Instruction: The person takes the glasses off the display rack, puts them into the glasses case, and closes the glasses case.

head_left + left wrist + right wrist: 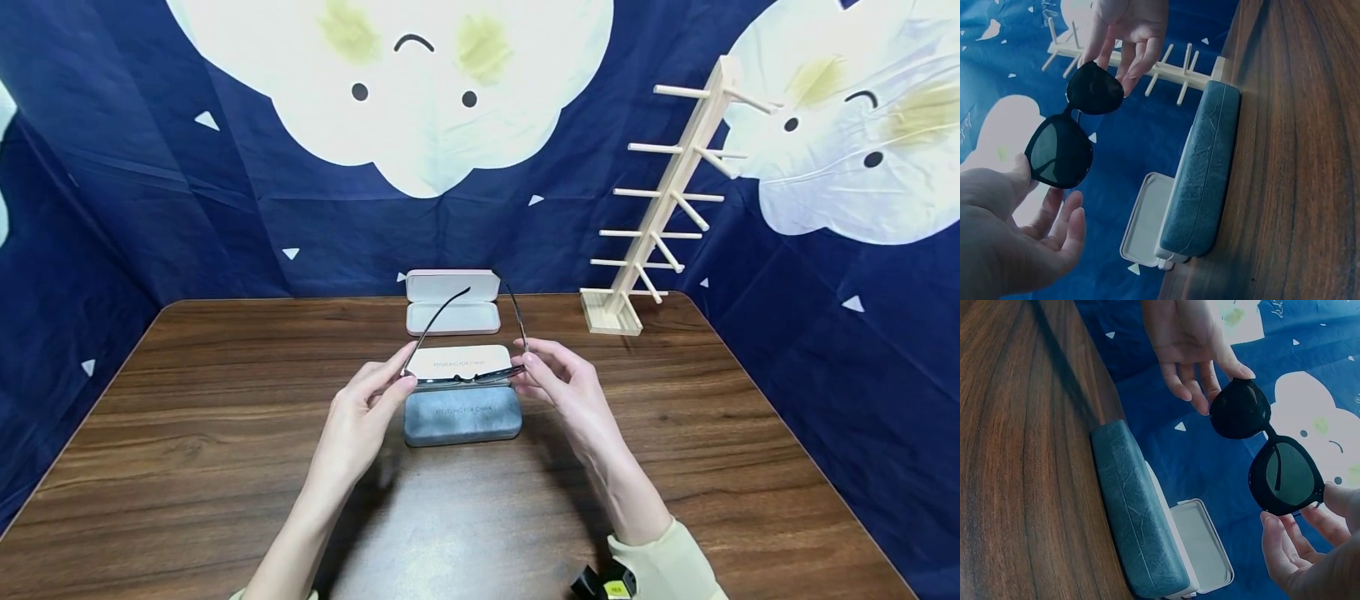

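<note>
Dark-framed sunglasses (pixel 1060 151) are held up over the cases, their unfolded temples pointing to the back. My left hand (pixel 362 421) pinches the left end of the frame between thumb and fingers. At the other end, my right hand (pixel 572 398) pinches the frame by its hinge. Under the sunglasses lies a closed blue-grey glasses case (pixel 462 415) with faint lettering. Just behind it is a white glasses case (pixel 457 362), also lettered and partly covered by the sunglasses. Farther back an open case (pixel 453 317) with a pale lining shows nothing inside.
At the back right of the wooden table (pixel 247 467) stands a wooden rack (pixel 670 187) with several pairs of pegs. A dark blue cloth (pixel 225 208) with white cloud shapes hangs behind the table. A black device (pixel 606 582) is strapped at the right wrist, by a pale sleeve.
</note>
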Demonstrator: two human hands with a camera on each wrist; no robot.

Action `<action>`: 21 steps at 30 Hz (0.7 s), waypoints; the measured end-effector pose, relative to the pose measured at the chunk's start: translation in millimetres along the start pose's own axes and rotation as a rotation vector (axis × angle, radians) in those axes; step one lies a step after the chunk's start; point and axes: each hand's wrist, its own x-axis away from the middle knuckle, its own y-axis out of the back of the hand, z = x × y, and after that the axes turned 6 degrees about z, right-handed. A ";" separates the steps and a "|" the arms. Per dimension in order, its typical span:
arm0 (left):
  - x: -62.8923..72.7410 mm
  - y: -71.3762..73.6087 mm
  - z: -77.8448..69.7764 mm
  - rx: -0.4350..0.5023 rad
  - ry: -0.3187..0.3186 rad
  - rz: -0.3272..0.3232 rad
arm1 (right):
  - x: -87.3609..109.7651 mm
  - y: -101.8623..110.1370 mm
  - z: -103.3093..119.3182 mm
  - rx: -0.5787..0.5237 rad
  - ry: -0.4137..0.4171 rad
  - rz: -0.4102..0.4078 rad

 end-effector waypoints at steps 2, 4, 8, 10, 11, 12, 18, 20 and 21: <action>0.2 0.0 0.3 0.013 0.006 0.007 | 0.2 -0.1 0.4 -0.001 0.002 0.000; 0.1 0.0 0.5 0.024 0.011 0.013 | 0.2 -0.1 0.2 -0.001 0.005 0.001; -0.3 0.0 0.8 0.033 0.015 0.020 | 0.2 0.2 -0.4 0.002 0.009 0.003; -0.3 0.1 0.7 0.036 0.011 0.026 | 0.3 0.2 -0.5 0.005 0.008 0.003; -0.3 0.3 0.7 0.037 0.010 0.028 | 0.4 0.3 -0.5 0.006 0.007 0.002; -0.2 0.5 0.5 0.039 0.009 0.030 | 0.5 0.3 -0.5 0.007 0.006 0.002; 0.2 0.9 0.6 0.046 -0.005 0.035 | 0.0 0.1 -0.6 0.003 0.010 0.003; -0.1 1.1 1.2 0.041 -0.009 0.037 | -0.2 0.2 -0.8 0.001 0.011 0.004; -0.2 1.2 1.4 0.037 -0.013 0.038 | -0.3 0.3 -0.9 -0.001 0.010 0.003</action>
